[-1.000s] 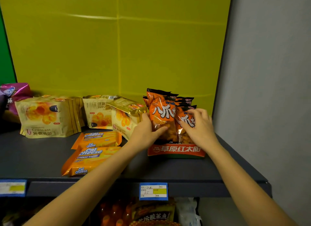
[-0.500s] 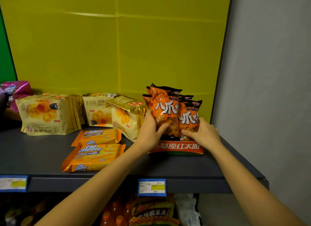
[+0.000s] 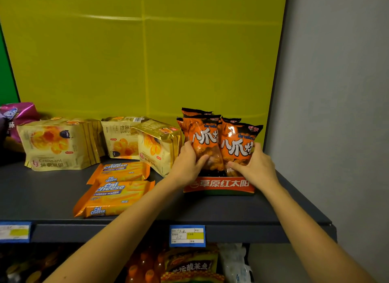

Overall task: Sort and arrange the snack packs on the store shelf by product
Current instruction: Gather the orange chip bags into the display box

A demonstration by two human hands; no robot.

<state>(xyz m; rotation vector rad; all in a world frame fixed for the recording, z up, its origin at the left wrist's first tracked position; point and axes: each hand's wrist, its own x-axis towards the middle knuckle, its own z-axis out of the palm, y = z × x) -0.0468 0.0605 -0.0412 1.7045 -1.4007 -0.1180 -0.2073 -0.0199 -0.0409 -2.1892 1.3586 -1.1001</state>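
Two hands, left (image 3: 186, 162) and right (image 3: 255, 167), grip upright orange bags (image 3: 219, 143) in the red tray (image 3: 221, 184) at the shelf's (image 3: 210, 211) right. Loosening either grip could let the puffy bags topple onto the tilted croissant pack (image 3: 157, 146).

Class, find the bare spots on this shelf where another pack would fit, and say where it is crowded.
Free: the dark shelf in front of the croissant bags, left of the wafer packs; and the front strip before the red tray, crossed by both forearms. Crowded: the back row, croissant bags touching, and the chip bags held by both hands.
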